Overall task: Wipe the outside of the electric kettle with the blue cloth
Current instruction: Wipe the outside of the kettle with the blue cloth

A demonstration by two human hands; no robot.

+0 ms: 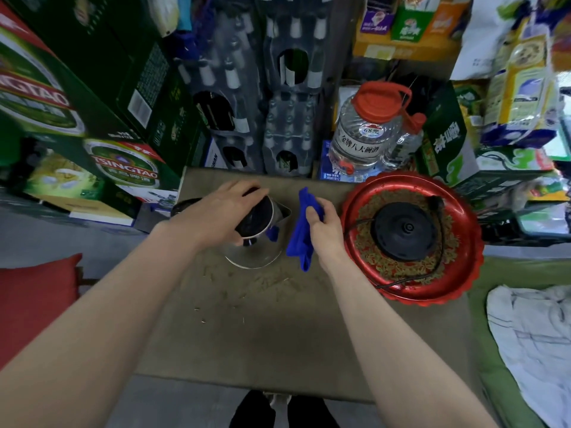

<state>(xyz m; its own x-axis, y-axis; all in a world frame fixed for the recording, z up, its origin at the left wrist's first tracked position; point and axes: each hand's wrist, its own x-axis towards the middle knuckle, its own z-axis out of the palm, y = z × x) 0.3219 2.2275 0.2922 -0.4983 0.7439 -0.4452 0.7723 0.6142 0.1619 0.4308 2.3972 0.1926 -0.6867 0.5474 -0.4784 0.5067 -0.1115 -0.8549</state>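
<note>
Gripping kettle (pixel 259 230) left fingers (pixel 247 193); right fingers (pixel 315 216) clutching blue cloth (pixel 301 239) beside it

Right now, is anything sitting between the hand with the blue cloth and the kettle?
Nothing visible. The right hand holds the blue cloth just beside the kettle, with only a narrow gap of bare table between. The left hand grips the kettle's top.

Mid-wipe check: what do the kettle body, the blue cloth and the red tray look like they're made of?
Kettle: seemingly polished stainless steel; its wall mirrors the table and cloth. The lid looks like dark glossy plastic.
Blue cloth: soft fabric, probably microfibre; it hangs limp and folded from the right hand.
Red tray: glossy, with a scalloped rim; lacquered metal or plastic, unclear which.
</note>
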